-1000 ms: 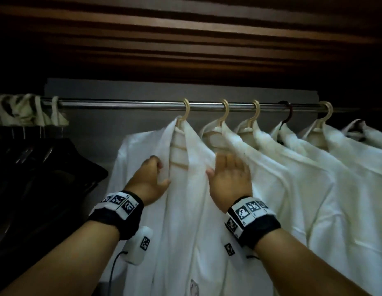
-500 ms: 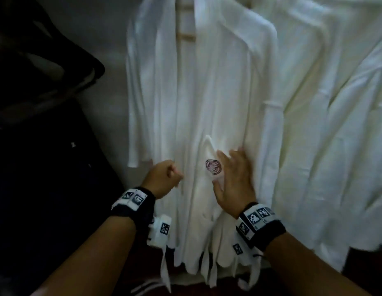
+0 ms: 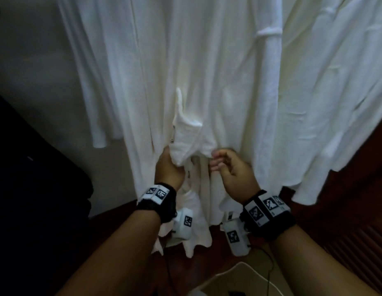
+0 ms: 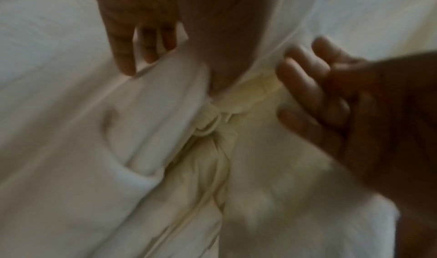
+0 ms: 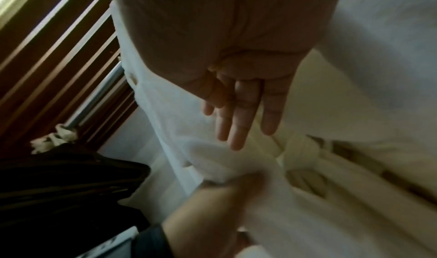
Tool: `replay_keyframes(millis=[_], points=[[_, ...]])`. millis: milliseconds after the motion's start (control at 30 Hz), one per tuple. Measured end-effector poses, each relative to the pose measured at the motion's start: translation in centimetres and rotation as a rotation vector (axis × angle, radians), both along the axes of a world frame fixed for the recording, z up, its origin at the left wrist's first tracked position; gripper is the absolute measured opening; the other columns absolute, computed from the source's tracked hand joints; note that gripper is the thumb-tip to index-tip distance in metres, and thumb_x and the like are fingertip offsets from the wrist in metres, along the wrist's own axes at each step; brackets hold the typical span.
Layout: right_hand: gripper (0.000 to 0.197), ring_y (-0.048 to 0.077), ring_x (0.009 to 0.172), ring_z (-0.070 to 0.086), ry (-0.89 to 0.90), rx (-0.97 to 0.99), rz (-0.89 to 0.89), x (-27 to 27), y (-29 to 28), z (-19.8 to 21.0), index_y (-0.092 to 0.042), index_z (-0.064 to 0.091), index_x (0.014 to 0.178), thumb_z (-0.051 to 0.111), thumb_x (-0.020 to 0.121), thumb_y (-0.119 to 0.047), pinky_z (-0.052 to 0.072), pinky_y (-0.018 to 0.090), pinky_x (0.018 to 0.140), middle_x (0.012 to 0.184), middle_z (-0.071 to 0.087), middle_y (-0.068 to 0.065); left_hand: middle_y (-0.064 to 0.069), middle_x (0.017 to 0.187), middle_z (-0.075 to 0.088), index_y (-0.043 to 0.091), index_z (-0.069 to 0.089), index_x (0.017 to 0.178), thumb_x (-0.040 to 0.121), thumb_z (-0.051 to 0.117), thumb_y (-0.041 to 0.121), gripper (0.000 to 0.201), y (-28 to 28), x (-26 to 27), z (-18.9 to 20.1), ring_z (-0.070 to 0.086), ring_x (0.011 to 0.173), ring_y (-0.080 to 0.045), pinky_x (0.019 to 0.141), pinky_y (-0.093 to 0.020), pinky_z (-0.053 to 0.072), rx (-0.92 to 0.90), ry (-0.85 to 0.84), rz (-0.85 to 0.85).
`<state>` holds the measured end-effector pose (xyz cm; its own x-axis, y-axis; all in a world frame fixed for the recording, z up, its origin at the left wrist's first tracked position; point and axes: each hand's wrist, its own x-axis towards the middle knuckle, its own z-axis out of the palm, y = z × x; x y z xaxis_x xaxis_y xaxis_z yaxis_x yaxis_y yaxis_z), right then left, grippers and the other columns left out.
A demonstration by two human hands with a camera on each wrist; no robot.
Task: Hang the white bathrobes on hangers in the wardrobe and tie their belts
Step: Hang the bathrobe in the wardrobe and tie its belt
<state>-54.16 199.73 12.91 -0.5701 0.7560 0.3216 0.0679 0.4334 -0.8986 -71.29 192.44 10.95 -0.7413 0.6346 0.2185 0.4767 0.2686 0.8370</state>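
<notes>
Left hand (image 3: pixel 169 167) clutching bathrobe (image 3: pixel 187 133)

Wardrobe interior, hanging white bathrobes (image 3: pixel 207 60), rail (image 5: pixel 99 97)

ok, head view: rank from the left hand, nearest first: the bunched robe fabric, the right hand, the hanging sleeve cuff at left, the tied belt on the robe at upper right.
1. bunched robe fabric: gripped by the left hand.
2. right hand: just to its right, open.
3. sleeve cuff: up and to the left, against the wall.
4. tied belt: far upper right, on the neighbouring robe.
</notes>
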Motion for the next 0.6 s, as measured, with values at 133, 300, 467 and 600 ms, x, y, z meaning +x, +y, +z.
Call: replay_keyframes(millis=[133, 300, 467, 600], points=[[0.031, 0.018, 0.092, 0.062, -0.342, -0.058, -0.125, -0.2, 0.2, -2.5, -0.017, 0.056, 0.121, 0.050, 0.092, -0.008, 0.050, 0.031, 0.090, 0.098, 0.065, -0.001, 0.003, 0.119, 0.062, 0.019, 0.058, 0.126, 0.092, 0.060, 0.020, 0.035, -2.0, -2.4, -0.1, 0.055, 0.108, -0.013, 0.085, -0.021, 0.040, -0.026, -0.042, -0.115], [0.062, 0.023, 0.123, 0.052, -0.634, -0.172, 0.031, -4.6, -0.5, -6.8, -0.019, 0.039, 0.144, 0.065, 0.089, -0.033, 0.042, 0.033, 0.104, 0.137, 0.050, 0.004, 0.004, 0.106, 0.060, 0.020, 0.060, 0.114, 0.093, 0.058, 0.023, 0.021, -3.6, -3.3, -0.4, 0.057, 0.101, -0.014, 0.086, -0.025, 0.042, -0.056, -0.124, -0.225], [0.072, 0.026, 0.134, 0.041, -0.651, -0.091, 0.053, -9.0, -1.1, -8.7, -0.027, 0.036, 0.147, 0.068, 0.085, -0.043, 0.034, 0.040, 0.111, 0.148, 0.041, 0.004, 0.004, 0.106, 0.061, 0.018, 0.060, 0.116, 0.093, 0.058, 0.022, 0.024, -5.0, -4.0, -0.4, 0.057, 0.101, -0.013, 0.084, -0.024, 0.042, -0.104, -0.126, -0.255], [0.063, 0.024, 0.119, 0.056, -0.676, -0.157, 0.113, -10.1, -1.2, -10.3, -0.032, 0.053, 0.131, 0.060, 0.078, -0.065, 0.045, 0.041, 0.101, 0.131, 0.058, -0.001, 0.004, 0.111, 0.061, 0.018, 0.059, 0.121, 0.083, 0.060, 0.042, 0.045, -5.6, -5.0, -0.4, 0.057, 0.104, -0.012, 0.089, -0.027, 0.044, -0.082, -0.167, -0.270]])
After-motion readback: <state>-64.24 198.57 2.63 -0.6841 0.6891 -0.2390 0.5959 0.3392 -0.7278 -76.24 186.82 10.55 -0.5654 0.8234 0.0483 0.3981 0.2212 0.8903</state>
